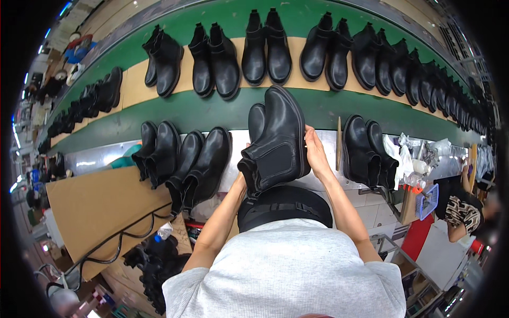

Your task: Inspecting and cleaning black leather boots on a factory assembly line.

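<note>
A black Chelsea boot (282, 119) with an elastic side panel is held up in front of my body, toe pointing away and sole to the right. My right hand (316, 152) grips its sole edge, thumb and fingers closed around it. My left hand (245, 170) is at the shaft on the other side, closed on it, with most of its fingers hidden behind the leather. Partly covered by this boot is a second black boot (256, 121); whether the left hand holds it too, I cannot tell.
Pairs of black boots (266, 47) line cardboard on the green conveyor belt (313, 105). Nearer, two pairs (204, 159) stand left and one pair (366, 146) right on the metal ledge. Plastic bags (419, 156) and a blue basket (428, 202) are at right, near another person (460, 209). Cardboard (106, 204) lies left.
</note>
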{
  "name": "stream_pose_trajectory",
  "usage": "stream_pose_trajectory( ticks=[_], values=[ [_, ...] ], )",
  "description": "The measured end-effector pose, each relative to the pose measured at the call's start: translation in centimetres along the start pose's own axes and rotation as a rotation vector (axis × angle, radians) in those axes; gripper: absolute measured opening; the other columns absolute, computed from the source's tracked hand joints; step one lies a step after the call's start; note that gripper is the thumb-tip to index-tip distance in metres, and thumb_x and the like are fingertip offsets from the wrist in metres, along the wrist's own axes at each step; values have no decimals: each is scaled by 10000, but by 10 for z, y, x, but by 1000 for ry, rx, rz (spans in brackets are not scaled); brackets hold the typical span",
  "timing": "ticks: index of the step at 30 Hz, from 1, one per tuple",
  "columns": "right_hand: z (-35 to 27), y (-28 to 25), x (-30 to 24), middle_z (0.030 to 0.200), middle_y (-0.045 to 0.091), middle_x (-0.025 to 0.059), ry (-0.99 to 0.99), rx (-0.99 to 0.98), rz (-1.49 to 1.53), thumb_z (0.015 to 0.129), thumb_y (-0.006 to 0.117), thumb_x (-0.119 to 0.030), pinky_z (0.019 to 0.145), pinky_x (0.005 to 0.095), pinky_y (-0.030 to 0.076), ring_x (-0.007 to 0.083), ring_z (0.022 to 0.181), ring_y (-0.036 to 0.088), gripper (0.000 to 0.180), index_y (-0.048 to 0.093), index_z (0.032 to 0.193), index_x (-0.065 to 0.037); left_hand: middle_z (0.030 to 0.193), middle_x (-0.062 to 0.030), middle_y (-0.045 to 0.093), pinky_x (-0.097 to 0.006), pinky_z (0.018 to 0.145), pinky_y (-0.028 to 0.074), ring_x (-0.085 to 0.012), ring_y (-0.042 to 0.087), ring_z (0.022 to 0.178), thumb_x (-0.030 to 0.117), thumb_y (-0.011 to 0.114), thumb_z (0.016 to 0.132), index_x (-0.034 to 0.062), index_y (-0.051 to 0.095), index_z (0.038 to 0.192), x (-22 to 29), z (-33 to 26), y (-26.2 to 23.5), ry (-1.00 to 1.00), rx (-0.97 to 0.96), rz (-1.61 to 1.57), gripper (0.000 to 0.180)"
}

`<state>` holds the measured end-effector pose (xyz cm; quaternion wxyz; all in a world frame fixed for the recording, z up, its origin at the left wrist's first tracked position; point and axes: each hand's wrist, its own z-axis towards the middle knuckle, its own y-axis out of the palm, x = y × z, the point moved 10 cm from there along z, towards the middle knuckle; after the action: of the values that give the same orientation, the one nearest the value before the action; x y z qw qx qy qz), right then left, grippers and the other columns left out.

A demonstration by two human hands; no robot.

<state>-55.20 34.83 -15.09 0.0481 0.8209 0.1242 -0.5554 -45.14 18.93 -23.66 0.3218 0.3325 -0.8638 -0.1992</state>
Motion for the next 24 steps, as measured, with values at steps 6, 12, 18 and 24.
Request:
stream_pose_trajectory(
  ticks=[6, 12, 18, 24],
  values=[
    [4, -8, 7, 1102, 561, 116, -65, 76, -68, 968, 287, -521, 952, 299, 357, 183, 1046, 496, 601, 482, 1197, 0, 1262, -148, 511, -374, 994, 397, -255, 497, 1161, 559, 317, 938, 23, 397, 1332, 29, 18, 14, 255, -217, -254, 671],
    [-19, 30, -4, 961, 621, 38, 418, -116, 1085, 933, 441, -486, 612, 224, 483, 109, 676, 580, 497, 571, 1155, -61, 1121, -110, 567, -313, 907, 440, -190, 553, 1011, 359, 315, 987, 22, 433, 1288, 51, -35, 57, 140, -688, 242, 467],
    [-3, 40, 26, 912, 630, 54, 449, -175, 1026, 932, 436, -498, 620, 233, 482, 126, 679, 590, 503, 575, 1123, -55, 1228, -125, 511, -322, 960, 434, -188, 537, 1063, 206, 404, 965, -1, 384, 1332, 38, -17, 41, 182, -405, -149, 421],
    [10, 17, 57, 853, 640, 73, 440, -236, 973, 930, 429, -513, 630, 245, 480, 146, 683, 603, 513, 579, 1085, -47, 1298, -128, 474, -339, 1000, 407, -201, 506, 1128, 267, 401, 977, -13, 381, 1329, 74, -59, 68, 483, -353, 441, 451]
  ],
)
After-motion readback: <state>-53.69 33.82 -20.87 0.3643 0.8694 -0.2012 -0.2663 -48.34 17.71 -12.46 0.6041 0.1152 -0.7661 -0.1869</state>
